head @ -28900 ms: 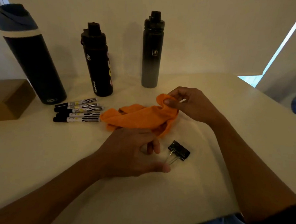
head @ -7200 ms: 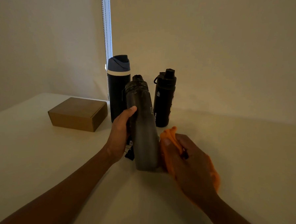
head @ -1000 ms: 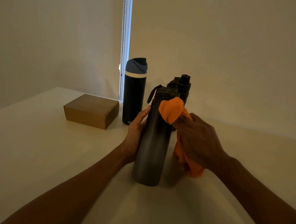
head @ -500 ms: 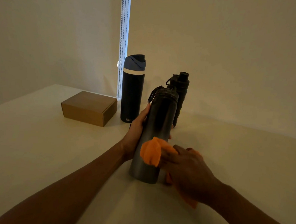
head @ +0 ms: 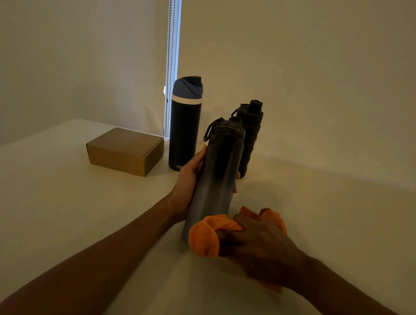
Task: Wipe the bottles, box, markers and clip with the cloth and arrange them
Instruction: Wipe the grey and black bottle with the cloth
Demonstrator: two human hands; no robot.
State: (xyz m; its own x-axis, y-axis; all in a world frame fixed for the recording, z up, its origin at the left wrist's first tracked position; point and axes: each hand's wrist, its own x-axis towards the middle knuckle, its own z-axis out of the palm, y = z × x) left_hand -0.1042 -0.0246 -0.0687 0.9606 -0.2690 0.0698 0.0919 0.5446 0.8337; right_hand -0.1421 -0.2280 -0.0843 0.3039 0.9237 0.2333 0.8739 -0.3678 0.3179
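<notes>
The left hand (head: 187, 180) grips the grey bottle (head: 216, 182) round its middle. The thumb lies up the near left side and the fingers (head: 237, 175) curl round the far side, so only their tips show. The bottle leans, its lidded top tipped away and to the right. Its foot is low over the tabletop (head: 55, 209), but the orange cloth (head: 204, 237) covers the lower edge, so I cannot tell whether it rests there. The right hand (head: 257, 249) holds the cloth bunched, its fingers closed over it, and one thick fold lies against the bottle's lower part. More cloth shows beyond the knuckles and under the wrist.

A black bottle (head: 251, 145) stands upright just behind the grey one, partly hidden by the grey one's lid and shoulder. To the left, the taller blue-capped bottle (head: 184, 132) stands upright near the wall (head: 314, 78), close to the thumb of the left hand. Just beside that bottle lies the cardboard box (head: 125, 150), closed and flat on the tabletop, one corner turned toward the camera. A bead cord (head: 170, 47) hangs in a bright slit above the blue-capped bottle. Both bare forearms reach in from the bottom edge, and the light is dim.
</notes>
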